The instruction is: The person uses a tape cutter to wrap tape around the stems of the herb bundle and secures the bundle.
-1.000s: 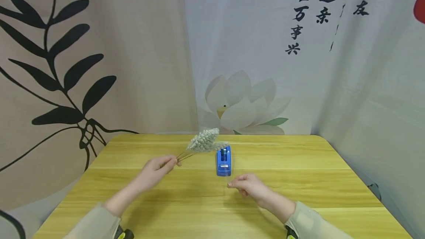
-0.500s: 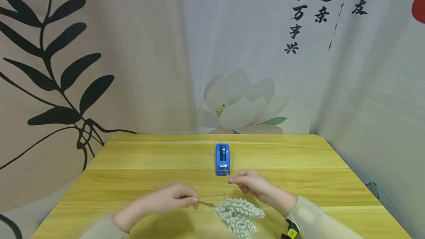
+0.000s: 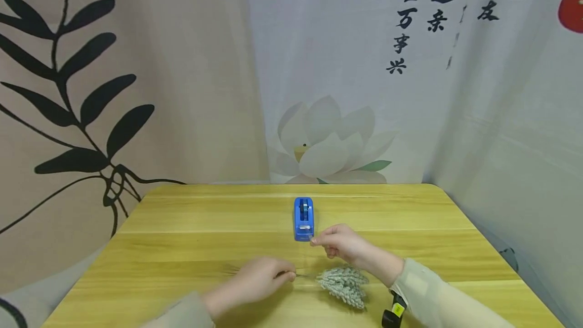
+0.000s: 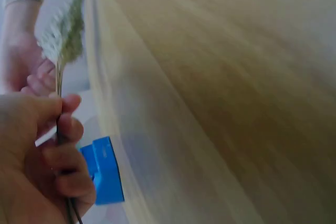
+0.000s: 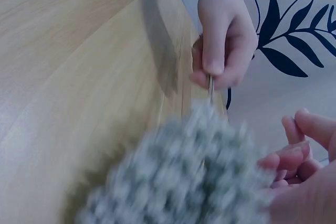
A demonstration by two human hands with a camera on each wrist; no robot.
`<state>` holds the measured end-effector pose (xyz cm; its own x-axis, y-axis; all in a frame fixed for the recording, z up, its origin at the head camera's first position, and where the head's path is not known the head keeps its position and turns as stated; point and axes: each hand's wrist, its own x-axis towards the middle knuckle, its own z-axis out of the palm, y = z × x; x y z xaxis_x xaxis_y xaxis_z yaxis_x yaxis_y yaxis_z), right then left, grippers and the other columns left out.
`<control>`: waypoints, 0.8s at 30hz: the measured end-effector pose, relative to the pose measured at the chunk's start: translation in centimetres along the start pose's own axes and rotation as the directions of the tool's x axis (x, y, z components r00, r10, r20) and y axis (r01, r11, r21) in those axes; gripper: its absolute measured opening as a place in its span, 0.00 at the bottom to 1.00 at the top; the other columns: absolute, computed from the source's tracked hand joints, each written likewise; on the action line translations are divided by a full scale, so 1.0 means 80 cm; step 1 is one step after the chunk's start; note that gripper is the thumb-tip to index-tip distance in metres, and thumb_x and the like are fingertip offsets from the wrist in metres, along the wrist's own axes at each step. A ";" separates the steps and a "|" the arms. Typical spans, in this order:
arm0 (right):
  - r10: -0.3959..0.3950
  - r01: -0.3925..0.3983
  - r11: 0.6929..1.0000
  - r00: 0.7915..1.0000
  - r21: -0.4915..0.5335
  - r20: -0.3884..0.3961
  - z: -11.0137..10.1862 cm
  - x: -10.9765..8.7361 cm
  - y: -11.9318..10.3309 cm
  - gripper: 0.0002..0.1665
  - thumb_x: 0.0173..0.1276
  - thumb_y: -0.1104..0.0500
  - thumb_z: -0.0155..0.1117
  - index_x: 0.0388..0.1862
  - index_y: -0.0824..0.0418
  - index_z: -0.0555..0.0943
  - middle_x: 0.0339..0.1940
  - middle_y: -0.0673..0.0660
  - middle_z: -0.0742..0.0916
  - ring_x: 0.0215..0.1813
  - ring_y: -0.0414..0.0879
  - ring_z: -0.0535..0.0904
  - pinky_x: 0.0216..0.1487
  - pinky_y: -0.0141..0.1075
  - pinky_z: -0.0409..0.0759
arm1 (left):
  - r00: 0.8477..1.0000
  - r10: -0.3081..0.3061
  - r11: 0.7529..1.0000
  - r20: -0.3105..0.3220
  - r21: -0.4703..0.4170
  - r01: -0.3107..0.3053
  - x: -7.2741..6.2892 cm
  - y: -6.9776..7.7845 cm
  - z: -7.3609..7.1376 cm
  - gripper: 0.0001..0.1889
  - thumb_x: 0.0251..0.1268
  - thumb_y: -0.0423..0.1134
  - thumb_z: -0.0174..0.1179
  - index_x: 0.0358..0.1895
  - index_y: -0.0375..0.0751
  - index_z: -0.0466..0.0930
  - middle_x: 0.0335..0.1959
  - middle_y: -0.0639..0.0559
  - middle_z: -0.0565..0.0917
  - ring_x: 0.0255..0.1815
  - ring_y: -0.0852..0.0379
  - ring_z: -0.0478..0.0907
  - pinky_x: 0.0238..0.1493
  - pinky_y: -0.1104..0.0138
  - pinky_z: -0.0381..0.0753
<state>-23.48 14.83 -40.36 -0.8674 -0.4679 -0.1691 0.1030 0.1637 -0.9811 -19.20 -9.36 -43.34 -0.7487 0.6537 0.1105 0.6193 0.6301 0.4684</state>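
Observation:
My left hand (image 3: 259,280) grips the thin stems of a bunch of pale grey-green dried flowers (image 3: 343,285) low over the table. Their fluffy heads point right and the stem ends stick out behind the hand. In the left wrist view the curled fingers (image 4: 68,156) wrap the stems. My right hand (image 3: 341,242) pinches the end of a clear strip of tape (image 3: 311,238) with thumb and forefinger, right at the front of the blue tape dispenser (image 3: 303,219). The flower heads lie just below the right wrist; in the right wrist view they partly cover the right hand (image 5: 304,166).
The wooden table (image 3: 205,216) runs back to a printed curtain (image 3: 205,90) with a plant, a lotus and writing. A dark wrist strap (image 3: 394,313) with a yellow patch sits at the right sleeve (image 3: 437,292).
My left hand has swung the flowers from beside the dispenser, down and to the right, turning their heads rightward. My right hand has moved slightly up toward the dispenser, the tape strip showing shorter.

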 end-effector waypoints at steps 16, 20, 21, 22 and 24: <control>0.006 -0.006 1.000 1.000 -0.016 -0.027 0.001 -0.002 0.003 0.14 0.66 0.59 0.65 0.36 0.71 0.85 0.16 0.49 0.74 0.20 0.39 0.64 0.28 0.31 0.70 | 0.989 -0.116 0.993 -0.087 -0.043 0.112 0.038 0.001 0.017 0.11 0.70 0.35 0.55 0.27 0.44 0.80 0.17 0.63 0.72 0.17 0.67 0.67 0.22 0.73 0.72; 0.004 -0.004 1.000 0.999 -0.007 -0.051 0.006 -0.004 0.006 0.16 0.65 0.58 0.66 0.37 0.74 0.84 0.22 0.50 0.77 0.19 0.38 0.64 0.26 0.29 0.68 | 0.982 -0.144 0.988 -0.124 -0.079 0.134 0.044 0.001 0.017 0.10 0.70 0.35 0.55 0.28 0.42 0.81 0.18 0.62 0.74 0.18 0.67 0.68 0.23 0.73 0.72; 0.003 -0.003 1.000 0.998 -0.004 -0.062 0.008 -0.005 0.008 0.17 0.65 0.57 0.66 0.37 0.74 0.84 0.24 0.51 0.79 0.19 0.38 0.65 0.25 0.29 0.68 | 0.980 -0.149 0.986 -0.132 -0.093 0.138 0.045 0.000 0.017 0.10 0.69 0.35 0.56 0.29 0.41 0.82 0.19 0.61 0.75 0.18 0.66 0.68 0.23 0.73 0.73; 0.004 -0.004 1.000 0.997 0.000 -0.072 0.010 -0.006 0.009 0.18 0.65 0.57 0.66 0.38 0.75 0.83 0.27 0.51 0.81 0.19 0.38 0.65 0.24 0.28 0.68 | 0.978 -0.157 0.984 -0.135 -0.106 0.143 0.046 0.000 0.017 0.09 0.69 0.35 0.56 0.30 0.40 0.82 0.20 0.60 0.76 0.18 0.66 0.68 0.23 0.73 0.73; 0.002 -0.001 1.000 0.995 0.006 -0.098 0.015 -0.009 0.013 0.17 0.65 0.57 0.67 0.39 0.74 0.84 0.30 0.52 0.82 0.19 0.37 0.65 0.24 0.28 0.68 | 0.977 -0.161 0.982 -0.142 -0.117 0.145 0.047 -0.001 0.017 0.08 0.69 0.34 0.57 0.32 0.38 0.84 0.21 0.58 0.79 0.19 0.67 0.69 0.24 0.73 0.73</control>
<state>-22.18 14.24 -41.39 -0.9106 -0.3805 -0.1610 0.1070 0.1592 -0.9814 -21.78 -6.37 -44.20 -0.8648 0.4770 0.1570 0.4719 0.6652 0.5787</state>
